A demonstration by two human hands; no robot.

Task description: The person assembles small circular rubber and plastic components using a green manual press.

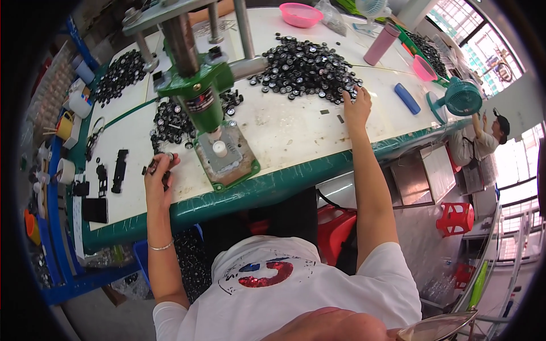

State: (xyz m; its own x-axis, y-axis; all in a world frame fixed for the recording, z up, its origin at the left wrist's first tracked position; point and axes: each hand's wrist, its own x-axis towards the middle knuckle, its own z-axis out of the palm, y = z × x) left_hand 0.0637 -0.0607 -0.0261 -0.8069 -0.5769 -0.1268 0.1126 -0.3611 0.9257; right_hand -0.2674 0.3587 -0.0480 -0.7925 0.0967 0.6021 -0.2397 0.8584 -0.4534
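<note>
Left hand (157, 181): fingers curled closed around some small dark parts (152, 165), which protrude on its left side; exact count hidden by the fingers. Right hand (357, 111): partly open, fingers bent, fingertips at the near right edge of a large heap of round black parts (307, 69) with pale centres. Cannot tell whether a piece is pinched there. The heap spreads forward and to the left of this hand.

Just left of the right hand: two small dark flat pieces (341, 119). To its right, well apart: a blue case (407, 99); farther forward, a pink bottle (381, 44), upright.

Just right of the left hand: green press (205, 111), a white post (219, 149) on its base. Beyond the left hand, a smaller black pile (169, 122); to its left, a long black part (119, 170), lying flat.
</note>
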